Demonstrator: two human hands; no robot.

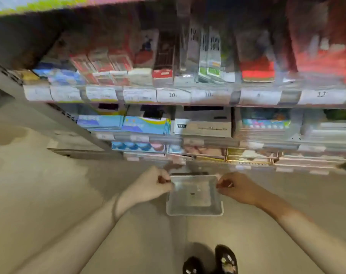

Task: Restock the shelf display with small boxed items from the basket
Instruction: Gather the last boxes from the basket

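Gripping opposite rims, left hand [155,184] and right hand [238,187] hold the basket [195,209] (seemingly empty) between curled fingers.

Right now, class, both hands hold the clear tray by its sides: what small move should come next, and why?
Probably slide the tray forward into the bottom shelf. The left hand and right hand grip its opposite edges, it looks empty, and its far end already meets the shelf front.
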